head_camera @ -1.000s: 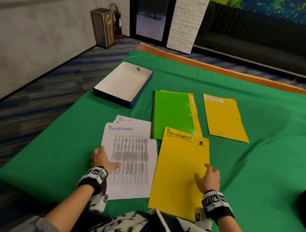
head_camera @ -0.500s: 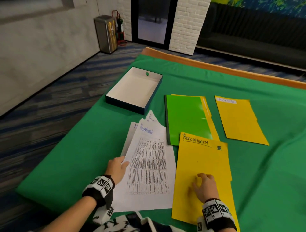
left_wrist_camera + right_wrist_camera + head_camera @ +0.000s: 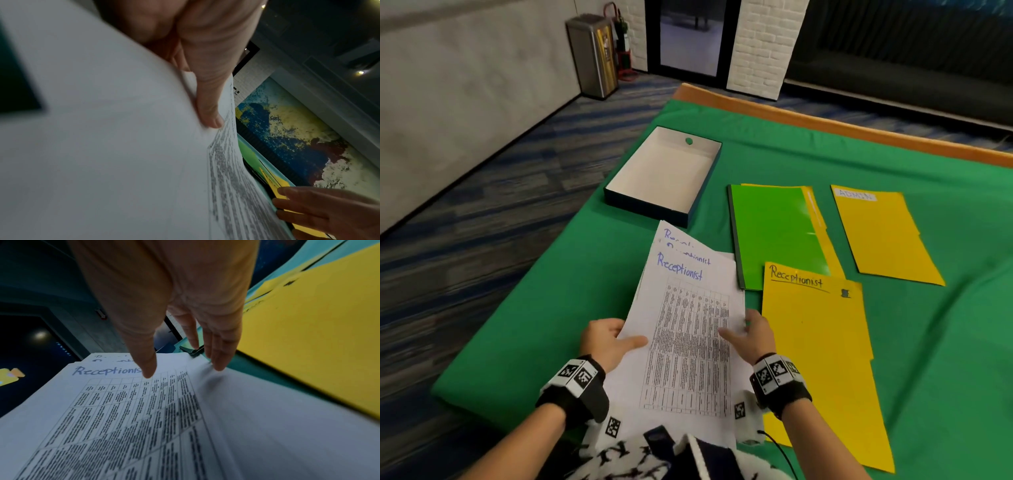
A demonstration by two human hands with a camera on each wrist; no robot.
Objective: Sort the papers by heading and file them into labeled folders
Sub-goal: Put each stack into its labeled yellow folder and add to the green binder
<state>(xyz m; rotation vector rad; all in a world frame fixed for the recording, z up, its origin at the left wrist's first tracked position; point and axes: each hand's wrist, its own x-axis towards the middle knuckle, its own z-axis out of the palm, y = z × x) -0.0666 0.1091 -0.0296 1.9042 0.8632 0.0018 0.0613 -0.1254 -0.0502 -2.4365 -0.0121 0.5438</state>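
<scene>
A stack of white papers (image 3: 688, 342) headed "Receptionist" is lifted and tilted over the green table (image 3: 551, 325). My left hand (image 3: 626, 337) pinches its left edge, thumb on top; the left wrist view shows that thumb (image 3: 205, 105) on the sheet. My right hand (image 3: 743, 329) has straight fingers against the stack's right edge and its thumb over the top sheet (image 3: 123, 418). The yellow folder marked "Receptionist" (image 3: 815, 359) lies shut just right of the papers. Behind it lie a green folder (image 3: 774, 233) and a yellow "ADMIN" folder (image 3: 880, 236).
An open, white-lined box (image 3: 664, 174) stands on the table behind the papers, to the left. The table's left edge drops to carpeted floor. A metal bin (image 3: 592, 54) stands by the far wall.
The left hand has lifted the paper stack off the table. The right hand has left the yellow Receptionist folder and moved left to the stack's right edge.
</scene>
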